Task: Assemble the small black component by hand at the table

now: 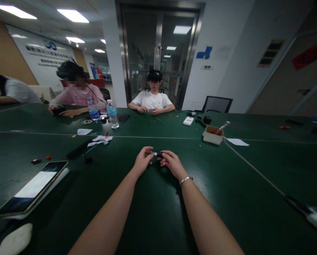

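Observation:
Over the middle of the green table [158, 219], a small black object with a shiny silver end [157, 154] is held level between both hands. My left hand [143, 160] pinches its silver end between thumb and fingers. The black end is in the fingers of my right hand [172, 163], which has a silver bracelet [186, 180] at the wrist. Fingers cover both ends, and the object is too small for me to tell its exact kind.
At left lie a phone [32, 187], a white mouse-like object [16, 239] and paper scraps [100, 140]. Water bottles [113, 115] stand farther back. A small box [213, 136] and a white device [188, 121] sit right of centre. People [154, 101] sit across the table.

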`<state>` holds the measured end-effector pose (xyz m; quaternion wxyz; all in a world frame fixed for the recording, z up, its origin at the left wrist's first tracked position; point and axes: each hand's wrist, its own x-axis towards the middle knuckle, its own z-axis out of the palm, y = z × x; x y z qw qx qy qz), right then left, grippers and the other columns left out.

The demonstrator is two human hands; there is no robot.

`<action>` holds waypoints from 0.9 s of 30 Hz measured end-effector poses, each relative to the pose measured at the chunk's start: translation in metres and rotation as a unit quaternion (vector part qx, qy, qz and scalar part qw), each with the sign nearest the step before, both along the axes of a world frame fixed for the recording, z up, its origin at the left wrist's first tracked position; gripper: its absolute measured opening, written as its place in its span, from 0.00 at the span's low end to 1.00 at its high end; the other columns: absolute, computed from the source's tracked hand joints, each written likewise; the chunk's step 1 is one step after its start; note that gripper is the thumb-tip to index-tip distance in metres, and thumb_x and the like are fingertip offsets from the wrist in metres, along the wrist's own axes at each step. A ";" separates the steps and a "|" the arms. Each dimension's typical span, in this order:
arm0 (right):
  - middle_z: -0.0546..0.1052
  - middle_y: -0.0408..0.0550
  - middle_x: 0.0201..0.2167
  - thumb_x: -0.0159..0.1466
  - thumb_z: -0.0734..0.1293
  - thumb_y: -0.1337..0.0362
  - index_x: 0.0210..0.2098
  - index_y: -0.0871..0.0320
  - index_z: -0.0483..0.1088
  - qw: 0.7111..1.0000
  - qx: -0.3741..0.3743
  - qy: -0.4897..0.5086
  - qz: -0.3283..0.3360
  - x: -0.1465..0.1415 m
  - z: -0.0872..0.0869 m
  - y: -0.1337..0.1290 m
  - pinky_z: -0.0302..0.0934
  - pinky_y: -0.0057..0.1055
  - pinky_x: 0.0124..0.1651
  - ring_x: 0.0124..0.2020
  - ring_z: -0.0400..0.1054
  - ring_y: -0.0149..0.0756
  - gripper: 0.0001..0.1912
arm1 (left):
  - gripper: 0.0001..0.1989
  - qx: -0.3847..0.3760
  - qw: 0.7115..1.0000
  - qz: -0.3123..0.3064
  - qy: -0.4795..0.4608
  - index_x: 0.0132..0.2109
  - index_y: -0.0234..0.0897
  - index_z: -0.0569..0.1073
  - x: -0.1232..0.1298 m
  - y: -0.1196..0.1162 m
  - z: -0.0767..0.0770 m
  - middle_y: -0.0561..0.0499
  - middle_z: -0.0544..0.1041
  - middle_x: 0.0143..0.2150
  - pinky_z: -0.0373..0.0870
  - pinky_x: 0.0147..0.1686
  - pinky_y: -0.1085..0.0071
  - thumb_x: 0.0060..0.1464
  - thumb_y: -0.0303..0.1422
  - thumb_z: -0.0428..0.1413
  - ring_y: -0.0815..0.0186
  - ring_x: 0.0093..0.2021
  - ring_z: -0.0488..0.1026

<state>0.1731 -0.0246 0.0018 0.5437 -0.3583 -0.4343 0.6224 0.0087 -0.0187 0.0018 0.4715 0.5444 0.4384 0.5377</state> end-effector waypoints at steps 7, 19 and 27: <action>0.77 0.48 0.25 0.55 0.71 0.61 0.38 0.61 0.70 1.000 0.000 -0.010 0.000 0.000 0.002 -0.002 0.66 0.25 0.26 0.21 0.68 0.27 0.14 | 0.16 0.009 1.000 -0.013 -0.007 0.43 0.38 0.69 0.000 -0.001 0.000 0.53 0.68 0.33 0.65 0.20 0.80 0.47 0.38 0.58 0.73 0.27 0.67; 0.77 0.48 0.25 0.54 0.72 0.61 0.39 0.61 0.69 1.000 0.000 -0.010 -0.002 0.000 -0.002 0.001 0.66 0.25 0.26 0.21 0.68 0.26 0.16 | 0.15 0.009 1.000 -0.001 0.021 0.34 0.33 0.71 -0.002 0.002 -0.003 0.53 0.70 0.28 0.66 0.23 0.77 0.48 0.42 0.58 0.72 0.28 0.68; 0.77 0.47 0.26 0.53 0.72 0.61 0.39 0.61 0.70 1.000 0.012 -0.019 0.008 0.000 -0.002 0.001 0.66 0.24 0.26 0.21 0.68 0.26 0.16 | 0.15 0.010 1.000 -0.010 0.017 0.35 0.35 0.71 -0.002 0.001 -0.001 0.55 0.69 0.25 0.63 0.21 0.79 0.49 0.43 0.57 0.74 0.23 0.65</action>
